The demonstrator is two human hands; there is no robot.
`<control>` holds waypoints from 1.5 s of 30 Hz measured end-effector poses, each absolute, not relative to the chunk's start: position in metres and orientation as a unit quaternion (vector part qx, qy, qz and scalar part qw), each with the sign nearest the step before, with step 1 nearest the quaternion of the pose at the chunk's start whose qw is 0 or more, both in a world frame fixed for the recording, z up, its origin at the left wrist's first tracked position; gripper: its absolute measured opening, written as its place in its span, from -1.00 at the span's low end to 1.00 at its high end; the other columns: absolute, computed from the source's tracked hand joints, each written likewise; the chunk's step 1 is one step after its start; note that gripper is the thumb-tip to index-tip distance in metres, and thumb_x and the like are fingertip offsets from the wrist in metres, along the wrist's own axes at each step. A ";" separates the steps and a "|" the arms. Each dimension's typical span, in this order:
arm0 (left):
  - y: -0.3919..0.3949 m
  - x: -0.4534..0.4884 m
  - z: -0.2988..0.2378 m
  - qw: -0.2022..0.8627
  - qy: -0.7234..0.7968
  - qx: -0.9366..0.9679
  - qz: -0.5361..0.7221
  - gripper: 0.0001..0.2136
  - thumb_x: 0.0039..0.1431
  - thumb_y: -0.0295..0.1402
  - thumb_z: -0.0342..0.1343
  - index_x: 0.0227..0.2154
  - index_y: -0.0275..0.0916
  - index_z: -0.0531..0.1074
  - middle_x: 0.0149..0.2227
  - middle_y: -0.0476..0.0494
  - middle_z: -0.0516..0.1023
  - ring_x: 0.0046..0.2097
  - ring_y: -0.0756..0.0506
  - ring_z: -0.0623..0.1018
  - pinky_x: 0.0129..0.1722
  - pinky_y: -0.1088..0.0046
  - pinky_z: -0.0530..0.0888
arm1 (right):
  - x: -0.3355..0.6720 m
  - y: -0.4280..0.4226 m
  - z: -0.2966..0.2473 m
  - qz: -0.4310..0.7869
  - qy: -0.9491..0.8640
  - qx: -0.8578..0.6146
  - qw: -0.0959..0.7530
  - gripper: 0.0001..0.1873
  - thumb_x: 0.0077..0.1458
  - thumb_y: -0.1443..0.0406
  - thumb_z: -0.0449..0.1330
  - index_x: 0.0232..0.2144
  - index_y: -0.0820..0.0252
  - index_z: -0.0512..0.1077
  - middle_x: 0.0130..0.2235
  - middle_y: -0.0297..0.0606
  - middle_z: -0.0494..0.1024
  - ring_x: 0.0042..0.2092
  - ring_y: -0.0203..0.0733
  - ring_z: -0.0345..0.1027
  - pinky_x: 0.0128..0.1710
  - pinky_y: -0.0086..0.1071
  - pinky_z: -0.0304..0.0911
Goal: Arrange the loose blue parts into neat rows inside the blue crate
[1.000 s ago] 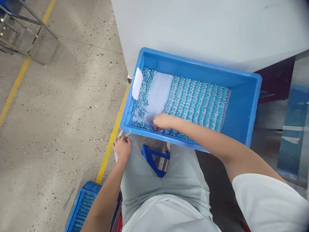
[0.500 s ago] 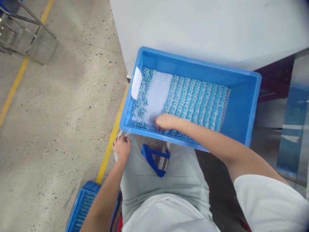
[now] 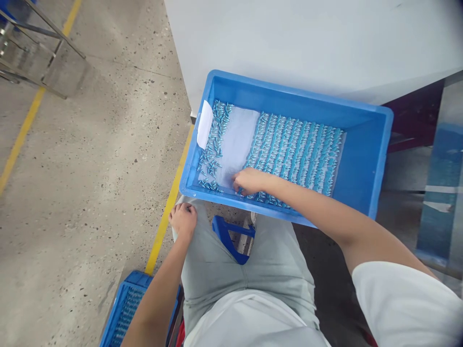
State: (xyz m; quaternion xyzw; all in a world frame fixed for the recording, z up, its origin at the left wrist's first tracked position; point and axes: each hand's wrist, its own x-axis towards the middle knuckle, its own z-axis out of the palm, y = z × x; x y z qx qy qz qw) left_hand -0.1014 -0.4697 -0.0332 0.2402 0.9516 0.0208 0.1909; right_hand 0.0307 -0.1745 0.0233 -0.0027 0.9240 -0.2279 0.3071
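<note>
A blue plastic bin [image 3: 289,87] holds many small teal pin-like parts. Upright rows of these parts [image 3: 289,149] fill its middle, while loose ones [image 3: 211,154] lie heaped along the left end. Between them runs a bare strip of white sheet [image 3: 238,135]. My right hand [image 3: 251,181] is down in the bin at the near left corner of the rows, its fingers bent and drawn together; whatever they pinch is too small to make out. Outside the bin, my left hand [image 3: 183,218] rests on my left knee with curled fingers, their inside hidden.
A white label [image 3: 205,124] sits on the bin's left rim. Behind the bin stands a white panel [image 3: 289,38]. Another blue bin [image 3: 117,299] with similar rows is at lower left. A blue-topped stool [image 3: 235,243] shows between my legs. Metal legs [image 3: 47,38] stand at upper left.
My right hand has shifted very slightly, its fingertips a little more separated from the palm. My left hand stays on the knee. The parts show no clear change.
</note>
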 end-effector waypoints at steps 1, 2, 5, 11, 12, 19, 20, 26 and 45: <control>-0.470 -0.101 -0.033 0.191 0.952 0.239 0.023 -0.74 0.26 -0.32 -0.03 -0.21 -0.13 0.59 -0.04 -0.24 0.59 0.12 -0.29 0.44 0.16 0.08 0.27 | 0.030 -0.172 0.025 -0.234 0.927 0.006 0.294 -0.74 -0.01 0.33 0.41 -0.20 0.03 0.63 -0.15 -0.33 0.52 -0.21 -0.22 0.39 -0.31 -0.46 0.14; -0.470 -0.101 -0.033 0.190 0.952 0.239 0.027 -0.74 0.26 -0.32 -0.03 -0.21 -0.13 0.59 -0.04 -0.24 0.59 0.12 -0.29 0.44 0.16 0.08 0.27 | 0.030 -0.169 0.028 -0.240 0.930 0.019 0.277 -0.76 0.03 0.31 0.39 -0.19 0.01 0.63 -0.14 -0.35 0.52 -0.19 -0.24 0.39 -0.32 -0.46 0.13; -0.470 -0.101 -0.033 0.189 0.951 0.241 0.034 -0.75 0.26 -0.32 -0.02 -0.23 -0.13 0.59 -0.04 -0.24 0.59 0.13 -0.29 0.43 0.16 0.08 0.26 | 0.026 -0.159 0.034 -0.244 0.943 0.081 0.212 -0.76 0.22 0.28 0.23 -0.08 0.04 0.60 -0.07 -0.34 0.51 -0.11 -0.25 0.38 -0.27 -0.48 0.14; -0.470 -0.102 -0.033 0.191 0.953 0.235 0.024 -0.75 0.27 -0.31 -0.02 -0.23 -0.12 0.59 -0.04 -0.24 0.59 0.14 -0.29 0.43 0.17 0.07 0.26 | 0.011 -0.155 0.038 -0.222 0.945 0.191 0.143 -0.72 0.34 0.25 0.14 0.03 0.13 0.53 0.01 -0.27 0.48 -0.04 -0.19 0.36 -0.20 -0.45 0.18; -0.470 -0.102 -0.034 0.191 0.953 0.235 0.022 -0.75 0.27 -0.31 -0.02 -0.23 -0.12 0.59 -0.04 -0.23 0.59 0.15 -0.28 0.42 0.17 0.07 0.26 | 0.009 -0.156 0.037 -0.220 0.944 0.198 0.144 -0.72 0.34 0.25 0.15 0.04 0.13 0.53 0.01 -0.27 0.48 -0.03 -0.18 0.36 -0.19 -0.45 0.19; -0.469 -0.102 -0.032 0.198 0.952 0.233 0.021 -0.75 0.27 -0.32 -0.02 -0.23 -0.13 0.58 -0.03 -0.23 0.60 0.15 -0.28 0.42 0.18 0.07 0.25 | -0.008 -0.175 0.023 -0.213 0.940 0.195 0.180 -0.71 0.33 0.20 0.24 0.05 0.16 0.49 0.04 -0.21 0.43 0.03 -0.12 0.34 0.01 -0.30 0.33; -0.469 -0.102 -0.031 0.199 0.952 0.232 0.021 -0.75 0.27 -0.32 -0.02 -0.23 -0.14 0.58 -0.03 -0.23 0.60 0.15 -0.28 0.42 0.18 0.07 0.25 | -0.011 -0.177 0.020 -0.211 0.939 0.198 0.184 -0.69 0.35 0.19 0.23 0.06 0.20 0.47 0.04 -0.18 0.42 0.02 -0.12 0.34 0.04 -0.24 0.34; -0.469 -0.102 -0.031 0.203 0.951 0.231 0.022 -0.75 0.27 -0.33 -0.02 -0.23 -0.13 0.59 -0.04 -0.22 0.60 0.15 -0.26 0.42 0.19 0.09 0.26 | -0.024 -0.180 0.007 -0.202 0.935 0.226 0.184 -0.66 0.42 0.15 0.17 0.07 0.28 0.42 0.05 -0.13 0.39 0.03 -0.12 0.33 0.08 -0.14 0.38; -0.470 -0.102 -0.030 0.203 0.950 0.234 0.025 -0.74 0.29 -0.33 -0.04 -0.21 -0.14 0.58 -0.02 -0.23 0.60 0.17 -0.29 0.41 0.19 0.06 0.26 | -0.022 -0.166 0.032 -0.174 0.943 0.129 0.254 -0.72 0.28 0.30 0.26 0.03 0.04 0.53 -0.02 -0.31 0.51 0.00 -0.19 0.37 -0.08 -0.46 0.26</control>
